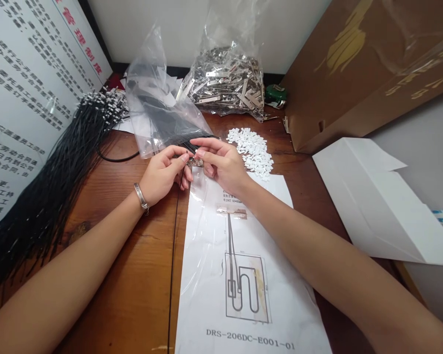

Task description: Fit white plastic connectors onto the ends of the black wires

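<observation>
My left hand [162, 172], with a metal bracelet at the wrist, is closed in a pinch on the end of a thin black wire [174, 236]. The wire runs down from those fingers toward the near edge of the table. Close against it, my right hand [221, 162] pinches a tiny white piece [196, 154], which looks like a plastic connector housing; the fingertips partly hide it. Both hands meet above the top of a printed drawing sheet [206, 295]. Just beyond the right hand lies a pile of small white plastic pieces [251, 150].
A bundle of black wires with white ends [59, 172] lies at the left, beside a printed board [18, 88]. Behind the hands are a clear bag of black wires [166, 118] and a bag of metal strips [225, 81]. A brown box [335, 73] and white folded card [372, 206] stand right.
</observation>
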### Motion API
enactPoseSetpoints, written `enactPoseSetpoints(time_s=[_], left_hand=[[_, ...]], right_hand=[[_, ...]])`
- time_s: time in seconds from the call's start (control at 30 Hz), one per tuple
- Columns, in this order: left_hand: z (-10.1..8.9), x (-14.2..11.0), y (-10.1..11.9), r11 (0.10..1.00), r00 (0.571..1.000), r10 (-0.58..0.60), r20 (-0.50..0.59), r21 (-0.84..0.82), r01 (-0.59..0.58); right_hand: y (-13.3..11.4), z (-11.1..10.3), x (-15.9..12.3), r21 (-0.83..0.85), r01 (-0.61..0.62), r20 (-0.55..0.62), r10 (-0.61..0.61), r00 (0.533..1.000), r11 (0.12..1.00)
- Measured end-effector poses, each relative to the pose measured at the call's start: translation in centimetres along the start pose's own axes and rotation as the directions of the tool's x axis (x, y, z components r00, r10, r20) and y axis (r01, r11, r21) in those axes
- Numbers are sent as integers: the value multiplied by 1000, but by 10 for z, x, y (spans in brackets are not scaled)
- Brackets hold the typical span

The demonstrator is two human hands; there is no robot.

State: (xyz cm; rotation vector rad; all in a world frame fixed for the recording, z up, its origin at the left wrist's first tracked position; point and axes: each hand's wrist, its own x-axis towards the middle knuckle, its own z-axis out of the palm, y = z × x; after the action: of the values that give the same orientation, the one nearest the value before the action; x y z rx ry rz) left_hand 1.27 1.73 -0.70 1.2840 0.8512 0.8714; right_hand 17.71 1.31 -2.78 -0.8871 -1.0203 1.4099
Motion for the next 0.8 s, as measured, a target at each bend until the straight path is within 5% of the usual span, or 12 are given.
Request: enactPoseSetpoints(time_s=[0.33, 0.8], left_hand=[[4, 0, 3, 998, 987, 56, -152, 13, -54], [3, 0, 2, 1000, 994, 26, -106, 15, -25]], right_hand=[[1, 2, 0, -32, 18, -34, -19, 999, 999], [2, 3, 1, -58, 40, -66, -43, 997, 998]])
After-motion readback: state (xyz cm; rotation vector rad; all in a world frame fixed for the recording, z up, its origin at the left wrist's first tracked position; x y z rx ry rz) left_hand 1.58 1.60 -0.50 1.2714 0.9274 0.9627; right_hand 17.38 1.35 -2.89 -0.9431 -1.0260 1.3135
